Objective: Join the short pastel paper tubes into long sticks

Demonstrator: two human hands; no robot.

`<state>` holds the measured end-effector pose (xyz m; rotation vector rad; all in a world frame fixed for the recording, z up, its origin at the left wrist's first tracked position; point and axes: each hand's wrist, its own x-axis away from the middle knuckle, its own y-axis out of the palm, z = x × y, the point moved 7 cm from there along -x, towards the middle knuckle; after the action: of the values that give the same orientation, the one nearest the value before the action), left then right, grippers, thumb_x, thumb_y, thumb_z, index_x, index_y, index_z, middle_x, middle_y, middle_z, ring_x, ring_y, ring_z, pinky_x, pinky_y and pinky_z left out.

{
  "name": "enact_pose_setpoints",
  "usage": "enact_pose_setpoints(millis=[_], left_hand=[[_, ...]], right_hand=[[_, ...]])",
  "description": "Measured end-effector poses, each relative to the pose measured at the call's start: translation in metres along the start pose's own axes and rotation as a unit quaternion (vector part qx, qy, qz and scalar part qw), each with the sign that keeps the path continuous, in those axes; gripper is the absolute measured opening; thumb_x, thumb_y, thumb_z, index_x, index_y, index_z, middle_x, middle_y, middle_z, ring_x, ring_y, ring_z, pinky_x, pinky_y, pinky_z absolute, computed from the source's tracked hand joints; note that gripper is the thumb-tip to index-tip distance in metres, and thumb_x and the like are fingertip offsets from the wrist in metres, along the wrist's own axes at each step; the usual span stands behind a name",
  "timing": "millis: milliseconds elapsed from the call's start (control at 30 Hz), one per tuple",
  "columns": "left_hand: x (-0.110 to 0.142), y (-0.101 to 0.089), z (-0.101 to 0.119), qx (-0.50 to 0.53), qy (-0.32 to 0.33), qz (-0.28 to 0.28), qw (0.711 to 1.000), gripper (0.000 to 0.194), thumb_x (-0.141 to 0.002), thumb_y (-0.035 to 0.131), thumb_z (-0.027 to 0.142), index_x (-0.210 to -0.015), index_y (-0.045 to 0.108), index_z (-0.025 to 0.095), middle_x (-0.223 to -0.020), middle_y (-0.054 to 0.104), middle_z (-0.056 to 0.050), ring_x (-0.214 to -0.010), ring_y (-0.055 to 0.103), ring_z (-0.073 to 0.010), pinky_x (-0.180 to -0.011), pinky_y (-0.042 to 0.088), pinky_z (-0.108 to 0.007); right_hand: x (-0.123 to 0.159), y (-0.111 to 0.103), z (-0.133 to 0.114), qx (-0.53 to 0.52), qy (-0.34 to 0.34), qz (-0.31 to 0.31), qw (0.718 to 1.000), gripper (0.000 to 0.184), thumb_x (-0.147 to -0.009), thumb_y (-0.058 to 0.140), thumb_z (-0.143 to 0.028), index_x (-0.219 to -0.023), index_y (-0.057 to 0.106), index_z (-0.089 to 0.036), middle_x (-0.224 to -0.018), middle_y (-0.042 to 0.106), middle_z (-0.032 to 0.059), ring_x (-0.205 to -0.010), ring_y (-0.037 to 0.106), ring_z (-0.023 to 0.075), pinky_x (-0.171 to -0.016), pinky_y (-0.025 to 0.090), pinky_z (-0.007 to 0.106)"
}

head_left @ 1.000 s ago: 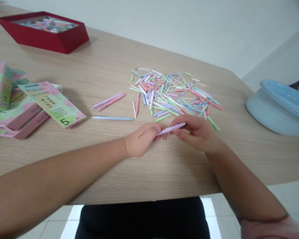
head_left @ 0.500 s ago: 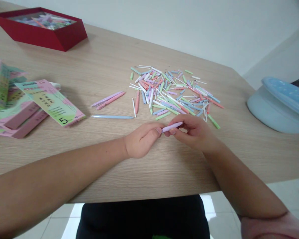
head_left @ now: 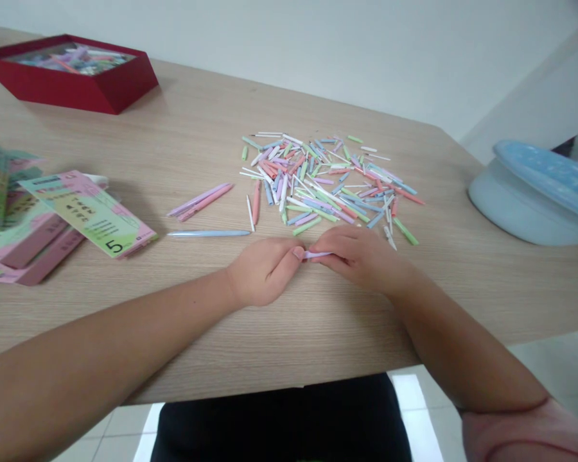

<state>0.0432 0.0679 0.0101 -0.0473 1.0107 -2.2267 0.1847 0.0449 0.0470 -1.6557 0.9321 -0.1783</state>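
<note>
Between my two hands is a lilac pen (head_left: 318, 255), mostly covered by fingers. My left hand (head_left: 270, 269) is closed round its left end. The fingers of my right hand (head_left: 361, 260) wrap over its right end. Just beyond lies a loose heap of pen parts (head_left: 318, 179): pastel barrels and thin white refills, in blue, green, coral, lilac and white. Left of the heap, a blue pen (head_left: 209, 233) lies flat, with a lilac pen (head_left: 197, 199) and a pink pen (head_left: 206, 202) side by side behind it.
Several pink and green printed boxes (head_left: 89, 215) are stacked at the left. A red box (head_left: 67, 86) full of pen parts stands at the back left. To the right sits a pale blue rounded object (head_left: 534, 192). The table's front edge runs close to my lap.
My right hand has turned and closed further over the lilac pen, so less of it shows. The whole view has shifted slightly.
</note>
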Motion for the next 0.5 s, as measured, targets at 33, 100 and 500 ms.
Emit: enact_pose_setpoints(millis=[33,100,500], left_hand=[[0.0,0.0,0.0,-0.015,-0.002,-0.006,1.0,0.05,-0.111,0.024,0.044,-0.091,0.062,0.018,-0.083,0.065,-0.006,-0.077,0.062,-0.0209,-0.073,0.045,-0.033],[0.001,0.001,0.0,-0.042,-0.008,-0.017,0.999,0.052,-0.111,0.022,0.045,-0.096,0.063,0.018,-0.086,0.067,-0.007,-0.079,0.063,-0.0218,-0.072,0.045,-0.033],[-0.002,-0.001,-0.003,-0.062,-0.013,-0.025,0.998,0.057,-0.112,0.02,0.046,-0.092,0.065,0.017,-0.081,0.067,-0.007,-0.076,0.063,-0.0211,-0.071,0.045,-0.032]], right_hand=[[0.0,0.002,0.002,0.031,0.006,-0.012,0.999,0.019,-0.105,0.059,-0.037,-0.107,0.074,-0.026,-0.103,0.078,0.0059,-0.098,0.07,0.0238,-0.087,0.053,0.04],[0.0,0.006,0.004,0.081,0.025,-0.034,0.996,0.028,-0.106,0.057,-0.043,-0.097,0.074,-0.022,-0.095,0.077,0.0074,-0.093,0.07,0.0246,-0.083,0.051,0.039],[0.0,0.005,0.004,0.037,0.02,-0.049,0.998,0.024,-0.108,0.051,-0.035,-0.11,0.071,-0.022,-0.109,0.075,0.0073,-0.105,0.067,0.0234,-0.093,0.047,0.037]])
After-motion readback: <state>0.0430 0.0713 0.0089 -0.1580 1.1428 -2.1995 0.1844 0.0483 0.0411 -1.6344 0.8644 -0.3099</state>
